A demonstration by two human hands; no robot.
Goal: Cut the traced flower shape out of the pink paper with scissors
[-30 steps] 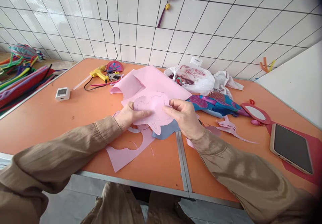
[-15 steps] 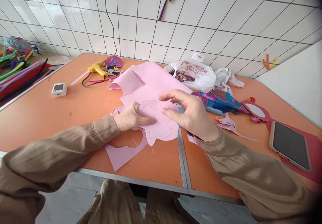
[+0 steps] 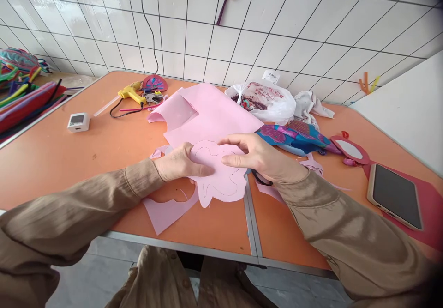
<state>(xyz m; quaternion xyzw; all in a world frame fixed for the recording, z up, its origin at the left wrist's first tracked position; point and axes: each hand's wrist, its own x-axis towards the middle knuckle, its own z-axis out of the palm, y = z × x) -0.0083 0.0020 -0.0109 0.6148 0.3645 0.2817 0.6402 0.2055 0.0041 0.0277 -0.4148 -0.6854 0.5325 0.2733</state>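
A cut-out of pink craft sheet (image 3: 221, 174), with a wavy outline and thin drawn lines, is held up over the orange table (image 3: 114, 160). My left hand (image 3: 178, 164) grips its left edge, thumb on top and fingers underneath. My right hand (image 3: 258, 158) pinches the upper right edge between thumb and fingers. Behind the hands lies a large pink sheet (image 3: 207, 114), partly folded over. A pink offcut (image 3: 169, 213) rests below the left hand. Beside my right wrist, a black loop (image 3: 261, 178) shows in part; the rest of it is hidden.
A yellow glue gun (image 3: 133, 93) and a small white box (image 3: 79, 122) sit at the back left. A plastic bag (image 3: 270, 100), blue patterned cloth (image 3: 294, 137) and a phone (image 3: 394, 197) are on the right. Pipe cleaners (image 3: 31, 107) lie far left.
My right hand has lowered and closed onto the cut-out's edge, where it was apart with fingers spread. The black loop beside its wrist has come into sight.
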